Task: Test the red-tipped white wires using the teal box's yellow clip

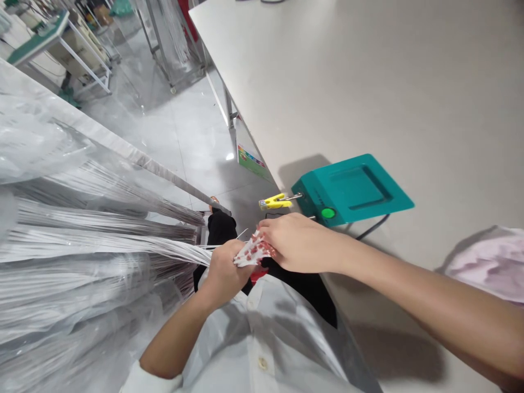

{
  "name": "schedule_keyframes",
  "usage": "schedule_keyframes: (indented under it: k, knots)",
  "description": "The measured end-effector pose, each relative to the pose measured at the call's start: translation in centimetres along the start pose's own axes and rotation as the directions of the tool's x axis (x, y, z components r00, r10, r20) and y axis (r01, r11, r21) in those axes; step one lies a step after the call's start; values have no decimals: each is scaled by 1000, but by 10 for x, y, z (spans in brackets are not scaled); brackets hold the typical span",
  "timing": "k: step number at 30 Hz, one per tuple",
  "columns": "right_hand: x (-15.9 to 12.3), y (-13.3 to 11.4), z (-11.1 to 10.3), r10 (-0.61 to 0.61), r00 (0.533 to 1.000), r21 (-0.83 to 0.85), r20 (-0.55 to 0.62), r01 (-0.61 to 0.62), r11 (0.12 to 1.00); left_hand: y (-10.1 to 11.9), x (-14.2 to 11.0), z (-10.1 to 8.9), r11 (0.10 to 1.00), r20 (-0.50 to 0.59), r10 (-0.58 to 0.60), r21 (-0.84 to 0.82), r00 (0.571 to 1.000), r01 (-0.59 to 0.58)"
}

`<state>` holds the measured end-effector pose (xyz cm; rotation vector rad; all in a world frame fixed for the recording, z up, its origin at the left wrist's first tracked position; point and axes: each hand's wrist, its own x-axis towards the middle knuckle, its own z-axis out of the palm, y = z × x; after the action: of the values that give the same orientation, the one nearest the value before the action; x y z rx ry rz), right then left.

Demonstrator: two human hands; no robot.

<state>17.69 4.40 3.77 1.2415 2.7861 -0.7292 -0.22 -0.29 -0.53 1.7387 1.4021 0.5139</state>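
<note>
My left hand [227, 273] is closed round a bundle of thin white strands [252, 252], whose reddish ends fan out above the fist. They look like wires or cords; which, I cannot tell. Against these ends my right hand [297, 243] has its fingers curled, pinching at the tips; the fingertips are mostly hidden. From the left fist the strands run back to the hanging white strands [164, 243]. Just beyond my right hand, at the table edge, stands a teal device [360, 188] with a green button [328, 213]. A yellow clip [275, 201] sits on its metal rod.
A large pale table [368, 87] fills the right side, with pinkish cloth [487, 265] on it. At left, more strands hang in clear plastic along a wrapped bar [139, 158]. A wheeled metal stand [161, 54] and a green-topped table [39, 41] stand farther back.
</note>
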Motion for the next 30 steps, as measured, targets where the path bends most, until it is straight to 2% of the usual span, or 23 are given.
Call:
schedule_keyframes:
  k: [3, 6, 9, 11, 15, 18, 21, 24, 27, 30]
  knots:
    - [1, -1, -5, 22, 994, 56, 109, -29, 998, 0, -1, -4, 993, 66, 105, 43, 992, -108]
    - [0, 4, -1, 16, 992, 86, 121, -27, 996, -2, -2, -8, 996, 93, 84, -51, 992, -79]
    - [-1, 11, 5, 39, 999, 96, 30, -41, 994, 1, -1, -12, 978, 28, -38, -202, 999, 43]
    - [-2, 14, 7, 41, 996, 197, -81, -24, 980, 5, 1, -15, 960, -23, -105, -265, 994, 95]
    - [-3, 13, 8, 92, 931, 476, -354, 95, 874, 9, 4, -16, 950, -37, -121, -294, 992, 105]
    - [-4, 8, 11, 36, 933, 576, -358, 190, 795, 8, 5, -16, 946, -38, -103, -312, 994, 86]
    - [-4, 6, 14, -26, 949, 584, -315, 215, 782, 8, 5, -19, 929, -20, -71, -367, 997, 59]
    - [-1, 6, 17, -28, 947, 625, -319, 233, 745, 8, 5, -22, 881, 29, -91, -464, 995, 93]
    - [5, 4, 25, 54, 941, 769, -334, 239, 592, 3, 6, -22, 791, 46, -142, -595, 989, 141]
    - [12, -5, 37, 245, 920, 921, -306, 221, 321, -2, 7, -19, 693, 16, -189, -706, 982, 145]
